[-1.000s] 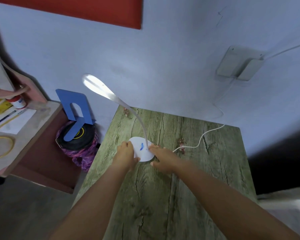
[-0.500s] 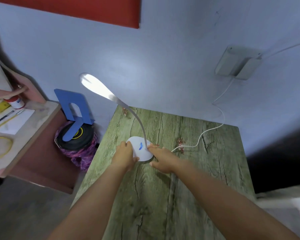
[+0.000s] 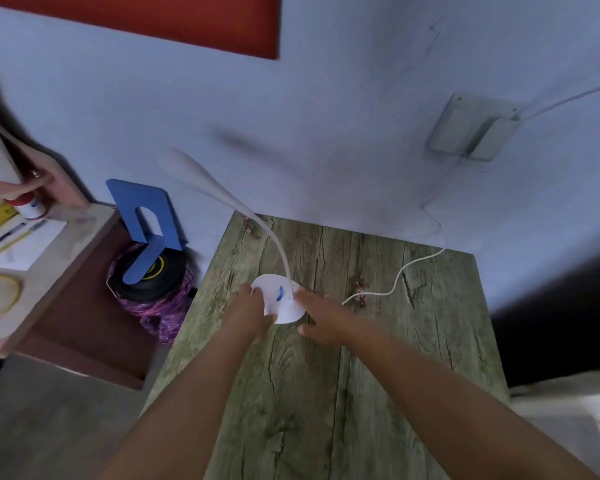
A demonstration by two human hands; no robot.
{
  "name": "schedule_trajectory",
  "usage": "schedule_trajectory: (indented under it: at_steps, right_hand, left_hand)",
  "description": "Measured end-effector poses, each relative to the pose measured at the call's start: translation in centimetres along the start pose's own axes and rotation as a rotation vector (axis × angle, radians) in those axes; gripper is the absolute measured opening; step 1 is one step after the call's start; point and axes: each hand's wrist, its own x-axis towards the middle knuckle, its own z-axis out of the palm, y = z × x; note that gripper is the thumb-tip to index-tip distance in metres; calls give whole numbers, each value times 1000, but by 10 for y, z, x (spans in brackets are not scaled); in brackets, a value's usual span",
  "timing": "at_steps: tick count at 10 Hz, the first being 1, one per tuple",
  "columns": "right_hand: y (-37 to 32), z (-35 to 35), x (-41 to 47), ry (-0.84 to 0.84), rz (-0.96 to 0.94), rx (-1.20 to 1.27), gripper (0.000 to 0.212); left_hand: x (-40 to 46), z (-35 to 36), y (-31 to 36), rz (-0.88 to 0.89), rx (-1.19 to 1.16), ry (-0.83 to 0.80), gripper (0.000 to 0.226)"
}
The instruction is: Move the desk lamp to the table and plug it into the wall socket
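Wood-grain green table (image 3: 378, 393) is where the lamp (image 3: 280, 300) sits now, so from where I'm standing the "move it" half looks done. Going left to right: way off to the left of the person's fingers there's a blue bookend (image 3: 145, 216) propped on a black-and-purple bundle on the floor, not part of this. Then the left hand (image 3: 252, 315) is on the left edge of the lamp's round white base, fingers curled loosely over the rim, thumb near the front. Base is flat on the tabletop right between the two sets of fingers, with the bendy neck arcing up and away to the left of them. The right hand (image 3: 321, 318) is on the right edge, fingertips touching the base close to where the neck starts, fingers fairly close together, more steadying than gripping as far as I can tell.

Right of those fingers the white cord (image 3: 400, 275) snakes across the table and up the wall to the socket (image 3: 465, 128), where a plug block appears to be in already. Can't confirm it's fully seated. I'd say all that's left is nudging the base into place and letting go.
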Motion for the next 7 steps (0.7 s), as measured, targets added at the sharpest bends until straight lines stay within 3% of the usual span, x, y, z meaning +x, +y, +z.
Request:
schedule_trajectory:
  at_steps: [3,5,7]
  right_hand:
    - [-2,-4,-3,-11,13,-16,72]
    - [-12,-24,-16,-1,61,-43,70]
    - [-30,-58,-50,133,52,-59,45]
  left_hand:
    - [-7,-6,7,-13,-23,-20,72]
    - [-22,-34,23,44,51,-21,48]
    - [-51,-80,46,137,33,-33,33]
